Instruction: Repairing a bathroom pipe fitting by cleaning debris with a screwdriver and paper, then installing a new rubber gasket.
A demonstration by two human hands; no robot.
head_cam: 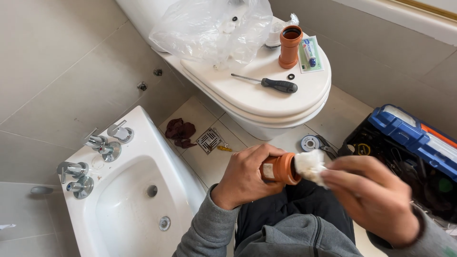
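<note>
Grey-tiled bathroom floor fills the frame, with a white bidet (128, 200) at lower left and a closed toilet lid (266, 95) at upper centre carrying a screwdriver (271, 84), an upright orange pipe piece (290, 46) and a clear plastic bag (209, 28). At lower centre the left hand (247, 177) wraps its fingers around an orange pipe fitting (282, 168), while the right hand (369, 197) pinches a white cloth (309, 165) against the fitting's open end. A blue toolbox (414, 138) sits open at right.

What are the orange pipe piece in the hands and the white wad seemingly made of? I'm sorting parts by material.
Orange pipe fitting: likely plastic, with a smooth, matte, uniformly coloured surface. White wad held by the right hand: probably soft paper or cloth, crumpled and fuzzy-edged.
</note>
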